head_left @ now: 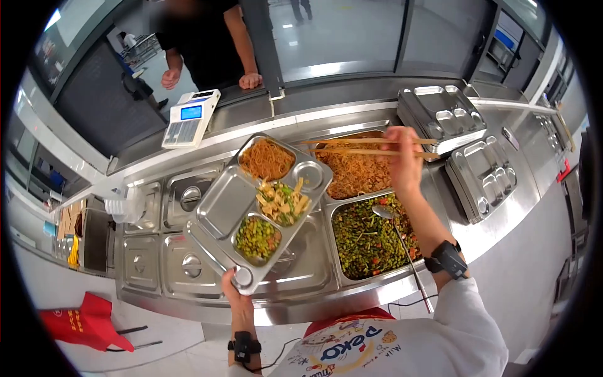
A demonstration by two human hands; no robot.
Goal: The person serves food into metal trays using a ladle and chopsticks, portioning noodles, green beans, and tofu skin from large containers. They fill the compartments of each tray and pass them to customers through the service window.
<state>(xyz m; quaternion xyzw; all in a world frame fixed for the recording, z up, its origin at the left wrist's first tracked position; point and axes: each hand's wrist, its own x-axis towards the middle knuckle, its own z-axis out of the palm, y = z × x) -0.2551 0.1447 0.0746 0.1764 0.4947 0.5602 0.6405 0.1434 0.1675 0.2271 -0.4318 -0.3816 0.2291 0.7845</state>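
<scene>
My left hand [237, 290] grips the near corner of a metal compartment tray [221, 204], tilted over the lidded pans. The tray holds noodles [267, 159], a pale vegetable mix [282, 202] and a green diced mix [257, 239]; two of its larger compartments hold no food. In my right hand [404, 160] is a pair of long wooden chopsticks [358, 151], fingers closed round them. They point left over a pan of noodles [352, 173]. Nearer me, a pan of green diced vegetables [364, 244] has a metal spoon [402, 235] resting in it.
Stacked metal trays [443, 116] stand at the back right, with a second stack [482, 179] nearer. Lidded pans [190, 267] fill the counter's left. A card terminal [190, 119] is at the back, beside a person in black [204, 50] across the counter. A red cloth [88, 320] is lower left.
</scene>
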